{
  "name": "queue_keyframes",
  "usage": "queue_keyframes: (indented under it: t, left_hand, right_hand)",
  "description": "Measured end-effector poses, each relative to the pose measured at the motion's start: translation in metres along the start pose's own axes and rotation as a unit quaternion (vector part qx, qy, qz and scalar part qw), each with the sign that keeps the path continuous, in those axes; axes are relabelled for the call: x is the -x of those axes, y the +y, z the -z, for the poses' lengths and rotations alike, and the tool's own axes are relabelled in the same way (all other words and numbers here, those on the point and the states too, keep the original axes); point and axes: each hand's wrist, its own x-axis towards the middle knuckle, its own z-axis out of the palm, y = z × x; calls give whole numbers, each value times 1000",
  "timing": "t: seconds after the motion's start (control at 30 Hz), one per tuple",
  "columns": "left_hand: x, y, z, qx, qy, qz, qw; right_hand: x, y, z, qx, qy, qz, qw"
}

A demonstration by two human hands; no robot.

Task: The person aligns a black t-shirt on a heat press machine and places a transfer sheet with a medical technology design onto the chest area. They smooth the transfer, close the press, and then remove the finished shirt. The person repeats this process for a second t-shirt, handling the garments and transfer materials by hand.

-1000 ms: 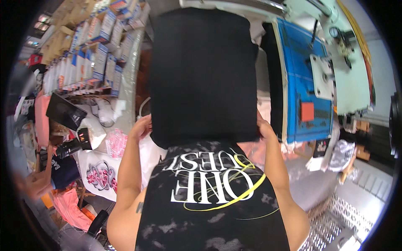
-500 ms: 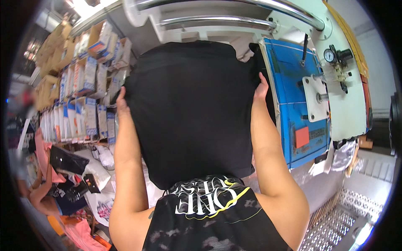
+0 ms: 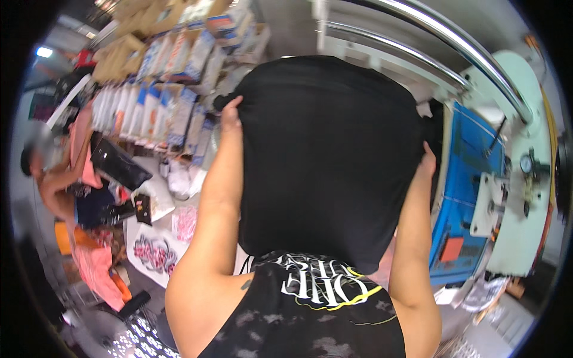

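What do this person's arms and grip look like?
Left arm and right arm are bare; left grip and right grip are gloveless. The sleeveless black top has grey patches, white lettering and a yellow streak; a dark mark shows beside its left edge.

Garment workshop | blue rectangular machine plate (image 3: 462, 179) | round dark-rimmed metal gauge (image 3: 526, 164) | stacked white-and-blue cardboard boxes (image 3: 184, 119) | broad black soft cloth (image 3: 325, 161)

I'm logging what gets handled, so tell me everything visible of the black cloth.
The black cloth is plain and soft-looking, with faint creases and no print showing. It is spread wide between the left hand, gripping its left edge, and the right hand, at its right edge. Its upper edge is rounded; its lower end meets or overlaps the shirt in view.
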Motion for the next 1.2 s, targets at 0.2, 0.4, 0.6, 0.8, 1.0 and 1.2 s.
queue_keyframes:
  t: [0.2, 0.4, 0.6, 0.8, 1.0, 1.2]
  left_hand:
    - [10, 1, 0, 81, -145, 67, 984]
    - [4, -2, 4, 79, -126, 69, 986]
    - [46, 10, -25, -368, 170, -63, 912]
    - [146, -6, -135, -566, -179, -550, 588]
    - [160, -95, -199, -684, -236, -509, 466]
    - [134, -90, -222, -673, -202, -534, 470]
  right_hand:
    - [0, -9, 0, -47, -51, -52, 996]
    - [1, -14, -4, -48, -59, -38, 996]
    - [58, -12, -36, 320, 95, 22, 942]
    - [138, 7, -101, 628, 12, 548, 552]
    - [127, 88, -182, 666, -115, 553, 487]
    - [112, 69, -204, 676, -115, 526, 503]
